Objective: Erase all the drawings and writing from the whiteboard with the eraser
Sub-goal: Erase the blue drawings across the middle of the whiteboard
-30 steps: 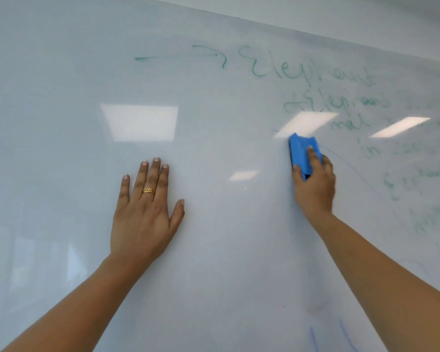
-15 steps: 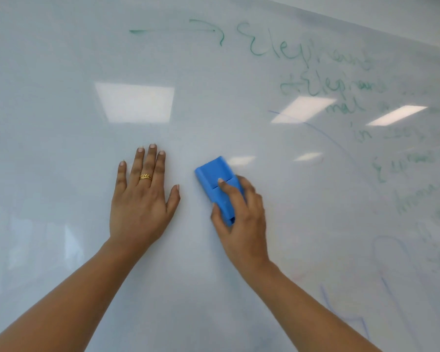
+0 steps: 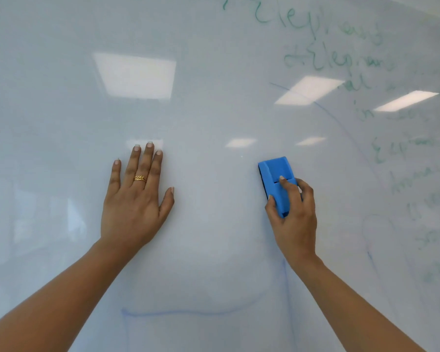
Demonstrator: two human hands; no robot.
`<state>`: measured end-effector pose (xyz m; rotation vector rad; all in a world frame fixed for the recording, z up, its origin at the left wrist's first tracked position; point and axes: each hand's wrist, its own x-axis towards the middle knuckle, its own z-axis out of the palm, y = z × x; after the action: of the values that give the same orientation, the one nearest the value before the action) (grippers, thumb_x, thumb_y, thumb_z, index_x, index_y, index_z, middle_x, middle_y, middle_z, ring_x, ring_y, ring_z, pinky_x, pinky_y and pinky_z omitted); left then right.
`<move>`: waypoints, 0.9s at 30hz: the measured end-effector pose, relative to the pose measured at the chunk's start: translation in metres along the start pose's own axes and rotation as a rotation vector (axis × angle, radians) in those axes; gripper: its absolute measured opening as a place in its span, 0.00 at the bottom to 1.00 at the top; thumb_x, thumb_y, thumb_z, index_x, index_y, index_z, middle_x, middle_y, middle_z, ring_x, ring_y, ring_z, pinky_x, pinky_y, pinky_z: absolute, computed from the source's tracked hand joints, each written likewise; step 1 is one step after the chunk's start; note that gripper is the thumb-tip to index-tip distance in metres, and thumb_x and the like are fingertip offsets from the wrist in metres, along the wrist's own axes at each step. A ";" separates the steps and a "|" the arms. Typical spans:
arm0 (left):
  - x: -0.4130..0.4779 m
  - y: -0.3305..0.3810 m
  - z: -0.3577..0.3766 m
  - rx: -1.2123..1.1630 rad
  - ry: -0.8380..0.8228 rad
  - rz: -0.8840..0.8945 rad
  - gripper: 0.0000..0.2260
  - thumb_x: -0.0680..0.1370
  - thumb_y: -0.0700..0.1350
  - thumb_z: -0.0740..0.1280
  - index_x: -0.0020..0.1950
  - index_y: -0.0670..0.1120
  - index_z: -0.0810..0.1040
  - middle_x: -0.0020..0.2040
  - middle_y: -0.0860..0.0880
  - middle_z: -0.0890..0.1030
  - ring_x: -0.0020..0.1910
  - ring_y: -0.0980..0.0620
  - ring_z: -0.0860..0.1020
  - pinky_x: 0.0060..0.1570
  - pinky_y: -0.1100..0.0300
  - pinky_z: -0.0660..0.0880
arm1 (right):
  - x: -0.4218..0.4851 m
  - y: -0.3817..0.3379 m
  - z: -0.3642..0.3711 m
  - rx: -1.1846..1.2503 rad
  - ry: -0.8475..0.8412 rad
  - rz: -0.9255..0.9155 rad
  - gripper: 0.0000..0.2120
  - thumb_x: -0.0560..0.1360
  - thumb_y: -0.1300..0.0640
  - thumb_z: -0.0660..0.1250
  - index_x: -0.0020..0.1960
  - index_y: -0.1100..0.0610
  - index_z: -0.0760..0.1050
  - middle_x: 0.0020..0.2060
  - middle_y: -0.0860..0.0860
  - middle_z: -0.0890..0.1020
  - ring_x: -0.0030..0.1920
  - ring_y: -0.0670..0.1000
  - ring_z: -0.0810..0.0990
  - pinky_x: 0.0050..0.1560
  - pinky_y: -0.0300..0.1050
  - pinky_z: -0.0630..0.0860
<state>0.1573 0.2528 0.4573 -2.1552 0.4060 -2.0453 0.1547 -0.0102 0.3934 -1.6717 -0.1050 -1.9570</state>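
The whiteboard fills the whole frame. The left hand lies flat on it in the left centre of the frame. Its fingers are straight and close together and the thumb stands out to the side, so this grip is open and holds nothing. A gold ring sits on one finger.

The right hand is in the right centre of the frame. Its grip is closed around the blue eraser, with the thumb on one long side and the fingers over the top and the other side. The eraser lies against the board, and its free end points up and a little to the left.

Green writing runs from the upper centre down the right side of the frame. It is pale and smeared; the top lines perhaps begin with "Elep", and the rest I cannot read. A thin blue curve goes from the upper centre down to the right. Another blue line runs across the lower centre, between the two forearms. Bright reflections of ceiling lights show on the glossy board.
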 end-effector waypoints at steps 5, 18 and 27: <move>-0.009 0.002 0.000 -0.003 0.008 0.002 0.28 0.79 0.53 0.49 0.75 0.39 0.56 0.75 0.42 0.58 0.74 0.45 0.56 0.72 0.50 0.45 | -0.011 -0.010 0.000 0.006 0.020 0.101 0.19 0.73 0.57 0.67 0.63 0.56 0.71 0.57 0.59 0.71 0.53 0.59 0.75 0.44 0.48 0.78; -0.021 0.008 0.000 -0.020 -0.002 -0.018 0.29 0.79 0.54 0.49 0.76 0.39 0.55 0.76 0.42 0.57 0.75 0.44 0.55 0.73 0.49 0.44 | -0.106 -0.078 0.015 0.011 -0.176 -0.402 0.20 0.70 0.50 0.64 0.60 0.52 0.67 0.55 0.55 0.69 0.46 0.52 0.72 0.37 0.44 0.76; -0.035 0.010 -0.001 -0.033 -0.017 -0.004 0.28 0.79 0.53 0.50 0.75 0.39 0.57 0.75 0.42 0.58 0.74 0.43 0.56 0.73 0.48 0.45 | -0.056 -0.011 -0.010 -0.122 -0.058 -0.182 0.18 0.70 0.50 0.62 0.58 0.52 0.68 0.53 0.57 0.72 0.42 0.59 0.79 0.33 0.47 0.77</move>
<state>0.1542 0.2535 0.4209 -2.1928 0.4369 -2.0353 0.1442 0.0151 0.3422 -1.8548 -0.1679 -2.0853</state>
